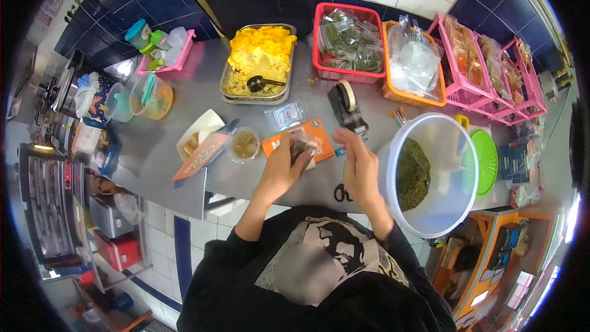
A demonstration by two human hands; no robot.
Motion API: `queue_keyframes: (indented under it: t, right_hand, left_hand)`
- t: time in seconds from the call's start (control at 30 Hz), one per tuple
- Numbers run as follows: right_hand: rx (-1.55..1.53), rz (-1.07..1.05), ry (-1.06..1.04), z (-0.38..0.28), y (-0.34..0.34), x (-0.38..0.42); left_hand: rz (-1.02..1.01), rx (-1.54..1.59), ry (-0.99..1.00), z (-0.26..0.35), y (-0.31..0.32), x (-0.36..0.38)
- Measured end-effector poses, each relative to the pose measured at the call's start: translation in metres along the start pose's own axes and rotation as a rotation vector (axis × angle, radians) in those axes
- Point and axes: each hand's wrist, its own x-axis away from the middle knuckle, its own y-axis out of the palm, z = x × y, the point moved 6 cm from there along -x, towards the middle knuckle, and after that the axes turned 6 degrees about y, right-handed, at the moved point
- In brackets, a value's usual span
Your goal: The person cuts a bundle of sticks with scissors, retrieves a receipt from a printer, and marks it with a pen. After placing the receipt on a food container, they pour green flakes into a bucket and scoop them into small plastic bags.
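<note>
My left hand (279, 169) is closed around a small clear plastic bag (303, 146) with dark contents, held above an orange printed box (322, 129). To its right, my right hand (362, 169) is raised with its fingers stretched out and nothing visible in them. Just beyond that hand stands a black tape dispenser (344, 107) with a roll of tape. Black scissor handles (342, 193) show near the counter's front edge, partly hidden by my right forearm. A blue-and-white packet (285, 115) lies behind the orange box.
A large translucent bucket (455, 166) of green shredded food stands at the right. Behind are a metal tray (255, 98) of yellow food, a red basket (350, 75) of green packets, and an orange basket (412, 95). A round clear container (244, 144) sits left.
</note>
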Motion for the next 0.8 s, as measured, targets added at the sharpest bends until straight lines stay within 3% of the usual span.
queue_keyframes:
  t: [0.03, 0.07, 0.13, 0.17, 0.27, 0.3, 0.33, 0.4, 0.53, 0.6, 0.7, 0.8]
  right_hand:
    - [-0.047, 0.001, 0.094, 0.021, 0.02, -0.015]
    - [-0.019, 0.036, 0.066, 0.049, 0.042, -0.032]
    - [0.056, 0.118, 0.033, 0.107, 0.083, -0.07]
    - [0.102, 0.167, 0.03, 0.129, 0.097, -0.086]
    - [0.177, 0.121, 0.221, 0.167, 0.122, -0.118]
    - [0.171, -0.017, 0.313, 0.171, 0.131, -0.122]
    - [0.167, -0.155, 0.403, 0.176, 0.14, -0.125]
    - [0.175, -0.184, 0.383, 0.198, 0.15, -0.132]
    - [0.231, -0.237, 0.311, 0.187, 0.158, -0.134]
    - [0.278, -0.224, 0.278, 0.18, 0.158, -0.134]
    - [0.302, -0.175, 0.267, 0.172, 0.145, -0.139]
    - [0.152, -0.108, 0.115, 0.104, 0.101, -0.134]
  left_hand:
    - [-0.035, -0.079, -0.188, -0.022, -0.006, 0.007]
    - [-0.033, -0.08, -0.2, -0.032, -0.008, 0.009]
    - [0.35, -0.719, 0.229, -0.016, -0.025, 0.009]
    - [0.398, -0.444, 0.179, -0.031, -0.027, 0.016]
    - [0.326, -0.172, 0.213, -0.064, -0.017, 0.049]
    - [0.272, -0.102, 0.093, -0.083, -0.006, 0.059]
    - [0.279, -0.099, 0.081, -0.082, -0.002, 0.057]
    - [0.334, -0.666, 0.164, -0.066, 0.003, 0.051]
    - [0.149, -0.585, 0.235, -0.072, 0.022, 0.053]
    - [0.156, -0.557, 0.232, -0.062, 0.02, 0.054]
    - [0.3, -0.507, 0.275, -0.042, -0.001, 0.048]
    - [0.409, -0.297, 0.335, -0.028, -0.034, 0.032]
